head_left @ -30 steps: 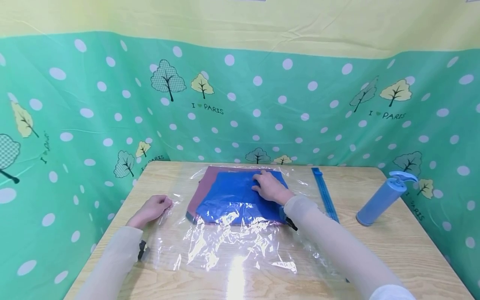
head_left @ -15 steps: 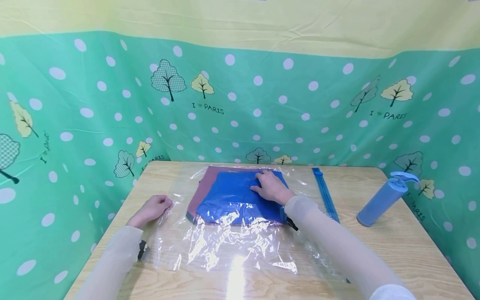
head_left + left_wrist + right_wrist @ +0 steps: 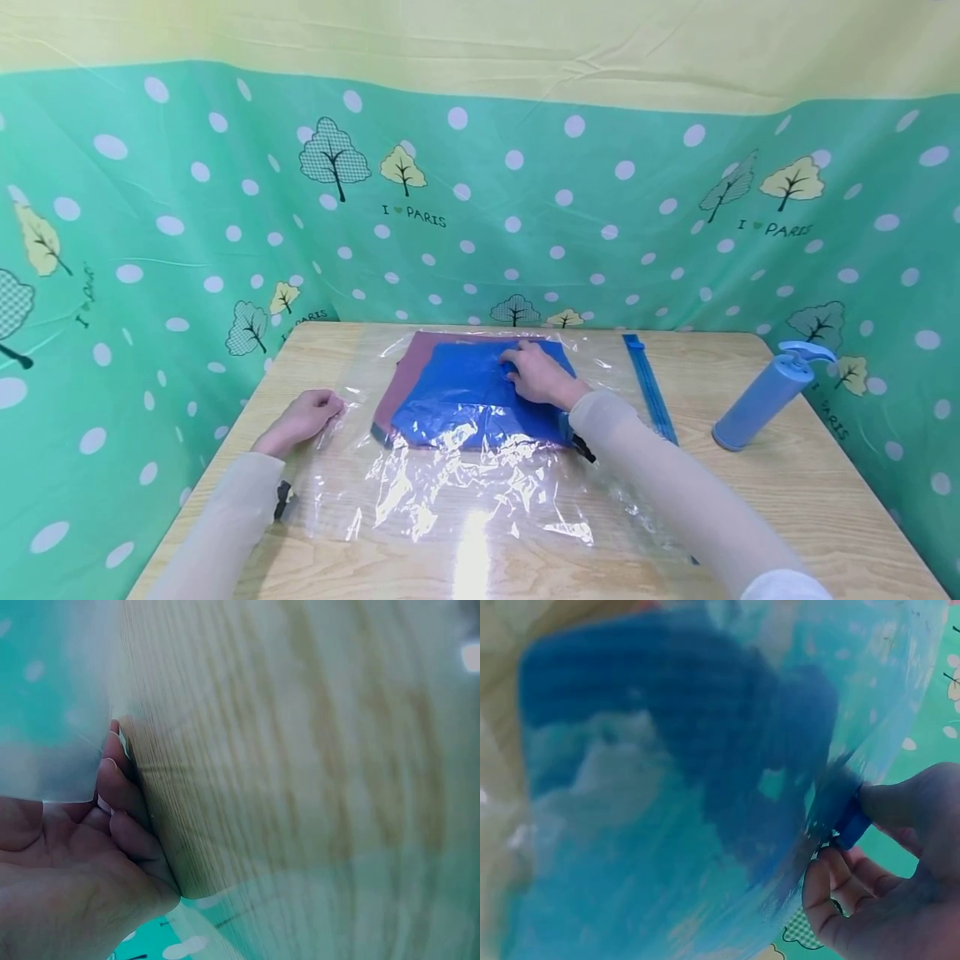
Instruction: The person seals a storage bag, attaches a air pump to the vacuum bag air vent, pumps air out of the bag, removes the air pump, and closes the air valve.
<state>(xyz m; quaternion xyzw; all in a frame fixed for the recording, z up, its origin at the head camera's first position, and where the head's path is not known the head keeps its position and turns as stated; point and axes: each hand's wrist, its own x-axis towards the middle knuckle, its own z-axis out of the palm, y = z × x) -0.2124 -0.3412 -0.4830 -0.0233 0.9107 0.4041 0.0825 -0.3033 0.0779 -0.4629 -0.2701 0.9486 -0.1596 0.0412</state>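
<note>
Your left hand (image 3: 303, 417) pinched the bag (image 3: 420, 496) by its edge; your right hand (image 3: 542, 377) gripped a blue piece (image 3: 853, 825) over the cloth (image 3: 457, 383)

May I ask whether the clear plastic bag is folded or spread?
Spread, though wrinkled: the clear bag reaches beyond the blue cloth on both sides.

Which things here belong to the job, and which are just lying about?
In the job:
clear plastic bag, pinched by the left hand
blue cloth
mauve cloth
long blue strip
small blue piece at the right hand

Seemingly lying about:
blue cylindrical pump, untouched, perhaps for later
</note>
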